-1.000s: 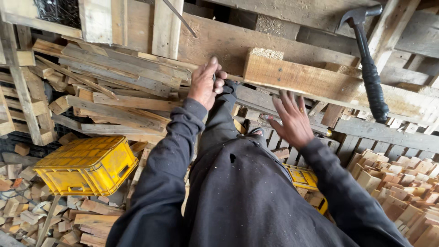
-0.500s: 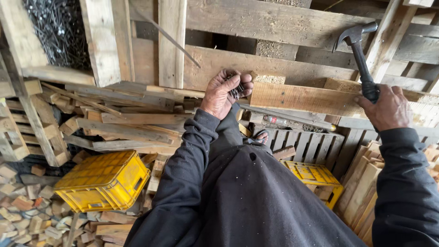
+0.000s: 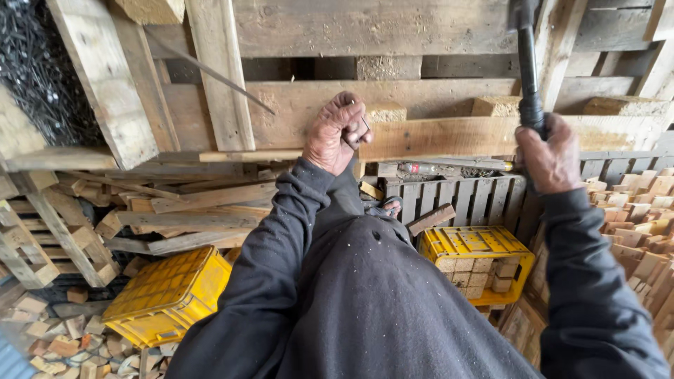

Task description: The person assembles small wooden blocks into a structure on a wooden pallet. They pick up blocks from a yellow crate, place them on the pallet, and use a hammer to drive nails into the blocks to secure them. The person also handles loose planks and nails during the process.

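Note:
My left hand point(image 3: 337, 133) is closed against the edge of a long pale wooden plank point(image 3: 449, 137) of the pallet in front of me, pinching a small dark metal piece, seemingly a nail point(image 3: 359, 129). My right hand point(image 3: 551, 158) is wrapped around the black handle of a hammer point(image 3: 528, 70), held upright to the right of the plank. The hammer's head is cut off at the top edge of the view. Both arms wear dark sleeves, and my dark trousers fill the lower middle.
Two yellow plastic crates sit low down, one point(image 3: 165, 295) to the left and one point(image 3: 477, 253) holding wood blocks to the right. A grey pallet point(image 3: 456, 196), loose planks point(image 3: 189, 210), stacked wood blocks point(image 3: 632, 210), scrap pieces point(image 3: 63, 344) and a dark heap of nails point(image 3: 35, 77) surround me.
My right hand went from open near my knee over to the hammer handle, closed on it and lifted it. The left hand stayed on the plank edge, fingers curling tighter.

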A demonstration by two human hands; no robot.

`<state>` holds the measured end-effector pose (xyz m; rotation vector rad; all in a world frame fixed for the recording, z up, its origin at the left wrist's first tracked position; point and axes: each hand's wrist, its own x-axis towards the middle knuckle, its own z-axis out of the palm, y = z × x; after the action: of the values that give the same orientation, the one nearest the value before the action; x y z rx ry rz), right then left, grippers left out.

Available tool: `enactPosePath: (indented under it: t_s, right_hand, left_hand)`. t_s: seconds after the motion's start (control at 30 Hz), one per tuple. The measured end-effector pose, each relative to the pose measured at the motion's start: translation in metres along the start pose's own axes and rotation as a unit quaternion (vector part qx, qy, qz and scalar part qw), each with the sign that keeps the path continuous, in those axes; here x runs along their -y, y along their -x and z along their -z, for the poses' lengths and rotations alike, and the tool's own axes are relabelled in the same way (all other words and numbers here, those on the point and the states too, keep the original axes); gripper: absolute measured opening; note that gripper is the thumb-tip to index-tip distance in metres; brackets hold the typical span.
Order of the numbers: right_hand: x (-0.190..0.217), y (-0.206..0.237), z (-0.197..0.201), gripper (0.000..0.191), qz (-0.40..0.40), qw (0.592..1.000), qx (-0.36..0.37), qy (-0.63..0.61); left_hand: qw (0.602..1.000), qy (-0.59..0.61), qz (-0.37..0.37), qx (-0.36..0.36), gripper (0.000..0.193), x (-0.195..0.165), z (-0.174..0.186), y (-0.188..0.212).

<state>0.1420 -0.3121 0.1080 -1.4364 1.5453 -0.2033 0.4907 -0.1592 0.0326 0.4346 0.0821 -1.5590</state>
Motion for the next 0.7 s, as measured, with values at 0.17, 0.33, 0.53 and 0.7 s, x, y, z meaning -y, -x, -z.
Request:
enactPosePath:
  t_s: [0.17, 0.33, 0.53, 0.7]
  right_hand:
    - [-0.029, 0.107, -0.060, 0.009, 0.041, 0.956, 0.068, -0.281]
    - [-0.069, 0.191, -0.099, 0.011, -0.028, 0.967, 0.075, -0.242]
    - [-0.076, 0.250, -0.078, 0.024, 0.009, 0.961, 0.099, -0.258]
    - [-0.075, 0.271, -0.065, 0.031, 0.119, 0.940, 0.127, -0.294]
  left_hand:
    - [0.997, -0.063, -0.025, 0.036, 0.015, 0.022, -0.010, 0.028]
    - [0.998, -0.049, -0.045, -0.020, 0.014, 0.047, -0.022, 0.067]
    - [0.998, -0.011, -0.016, -0.065, 0.023, 0.072, -0.015, 0.085]
    - [0.998, 0.030, -0.015, -0.056, 0.015, 0.098, -0.005, 0.096]
